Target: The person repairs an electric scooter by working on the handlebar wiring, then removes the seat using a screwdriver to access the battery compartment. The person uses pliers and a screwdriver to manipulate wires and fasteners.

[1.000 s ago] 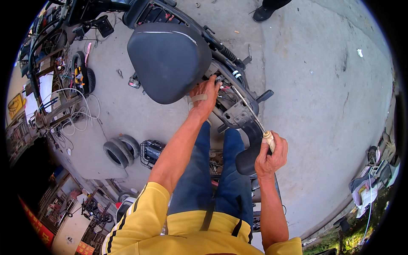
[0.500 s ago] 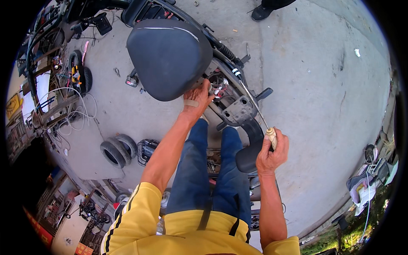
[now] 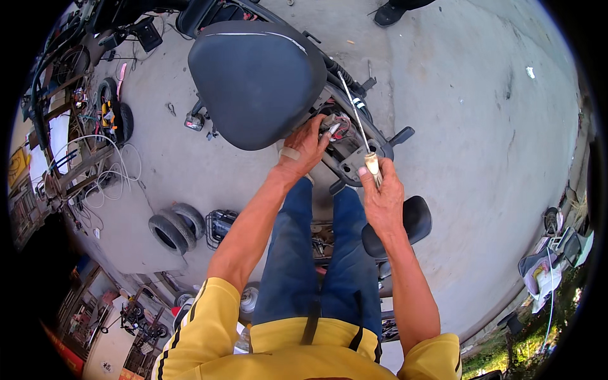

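My right hand (image 3: 386,197) is closed round the pale handle of a screwdriver (image 3: 372,166). Its long metal shaft points up and away over the frame of an electric scooter (image 3: 354,166), with the tip near the frame's far rail. My left hand (image 3: 303,149) reaches in beside the tilted-up black seat (image 3: 256,82). Its fingers are closed at a bundle of wires (image 3: 343,128) with a white piece and red leads. What they grip among the wires is partly hidden. A black backrest pad (image 3: 415,220) sits by my right wrist.
Two loose tyres (image 3: 172,228) and a black wire basket (image 3: 220,223) lie on the concrete floor to the left. A cluttered rack with a white hose (image 3: 95,136) stands farther left. Another person's dark shoe (image 3: 389,14) is at the far side.
My right hand has carried the screwdriver left and away from me, over the scooter frame. The backrest pad has swung right. My left hand has shifted slightly right and stays at the wires.
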A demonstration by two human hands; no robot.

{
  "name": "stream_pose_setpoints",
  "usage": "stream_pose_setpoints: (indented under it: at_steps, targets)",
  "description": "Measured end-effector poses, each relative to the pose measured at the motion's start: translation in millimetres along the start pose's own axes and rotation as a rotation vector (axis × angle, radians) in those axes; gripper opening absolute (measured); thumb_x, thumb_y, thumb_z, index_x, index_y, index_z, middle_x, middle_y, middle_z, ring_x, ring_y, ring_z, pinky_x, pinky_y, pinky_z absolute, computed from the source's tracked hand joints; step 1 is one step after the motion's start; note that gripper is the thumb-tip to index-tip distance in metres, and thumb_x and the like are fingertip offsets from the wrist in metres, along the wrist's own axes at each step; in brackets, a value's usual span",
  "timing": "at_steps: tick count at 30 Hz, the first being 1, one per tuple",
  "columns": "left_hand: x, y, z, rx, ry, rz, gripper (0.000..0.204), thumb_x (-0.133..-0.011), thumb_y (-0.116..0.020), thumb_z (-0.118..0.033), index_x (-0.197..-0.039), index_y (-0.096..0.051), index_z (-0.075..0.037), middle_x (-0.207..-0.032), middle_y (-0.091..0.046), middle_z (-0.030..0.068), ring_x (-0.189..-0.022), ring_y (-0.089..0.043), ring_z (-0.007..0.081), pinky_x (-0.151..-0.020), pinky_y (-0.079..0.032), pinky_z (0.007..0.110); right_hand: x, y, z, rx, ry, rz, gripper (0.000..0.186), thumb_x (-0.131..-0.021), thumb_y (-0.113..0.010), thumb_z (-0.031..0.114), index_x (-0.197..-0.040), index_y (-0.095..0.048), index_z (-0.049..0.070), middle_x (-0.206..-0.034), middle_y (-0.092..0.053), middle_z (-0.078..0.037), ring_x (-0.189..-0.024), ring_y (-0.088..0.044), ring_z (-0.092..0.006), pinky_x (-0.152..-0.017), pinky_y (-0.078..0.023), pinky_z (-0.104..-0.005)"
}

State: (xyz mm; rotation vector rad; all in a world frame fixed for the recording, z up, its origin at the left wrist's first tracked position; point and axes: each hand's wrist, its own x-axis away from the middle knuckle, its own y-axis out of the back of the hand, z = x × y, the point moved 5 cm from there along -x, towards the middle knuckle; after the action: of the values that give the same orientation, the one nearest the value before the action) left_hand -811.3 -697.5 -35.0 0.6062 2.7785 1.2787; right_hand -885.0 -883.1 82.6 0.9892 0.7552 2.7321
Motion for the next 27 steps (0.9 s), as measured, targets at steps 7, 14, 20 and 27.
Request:
stream_pose_setpoints:
  at_steps: [7, 14, 20, 27]
  targets:
    - [17, 9, 38, 0.307, 0.141, -0.172, 0.029, -0.105, -0.045, 0.0, -0.133, -0.051, 0.0, -0.096, -0.062, 0.0102, -0.082, -0.057, 0.0191, -0.082, -0.052, 0.036, -46, -28, 6, -0.105, -0.025, 0.023, 0.035, -0.1, -0.065, 0.03, -0.114, -0.059, -0.002, -0.094, -0.071, -0.027, -0.092, -0.068, -0.0462, -0.081, -0.051, -0.0518]
    - [25, 8, 48, 0.544, 0.421, -0.189, 0.012, -0.106, -0.061, -0.007, -0.113, -0.065, 0.002, -0.088, -0.066, 0.0046, -0.077, -0.059, 0.01, -0.071, -0.052, 0.026, -72, -14, 2, -0.14, 0.01, 0.035, 0.04, -0.099, -0.064, 0.03, -0.118, -0.062, -0.005, -0.098, -0.073, -0.027, -0.096, -0.07, -0.0443, -0.086, -0.052, -0.0503]
    - [16, 6, 42, 0.522, 0.427, -0.319, 0.017, -0.107, -0.061, -0.009, -0.116, -0.069, 0.003, -0.092, -0.068, 0.0048, -0.08, -0.061, 0.0095, -0.072, -0.055, 0.027, -78, -20, -26, -0.437, -0.115, 0.065, 0.04, -0.098, -0.067, 0.029, -0.115, -0.064, -0.008, -0.094, -0.073, -0.022, -0.086, -0.069, -0.0334, -0.082, -0.052, -0.0438]
    - [8, 1, 48, 0.526, 0.379, -0.475, 0.02, -0.108, -0.059, -0.01, -0.121, -0.066, 0.004, -0.1, -0.068, 0.007, -0.082, -0.063, 0.012, -0.074, -0.057, 0.028, -76, -36, -20, -0.921, -0.304, 0.2, 0.036, -0.102, -0.067, 0.03, -0.118, -0.065, -0.001, -0.084, -0.058, 0.001, -0.069, -0.052, -0.0074, -0.06, -0.043, -0.0255]
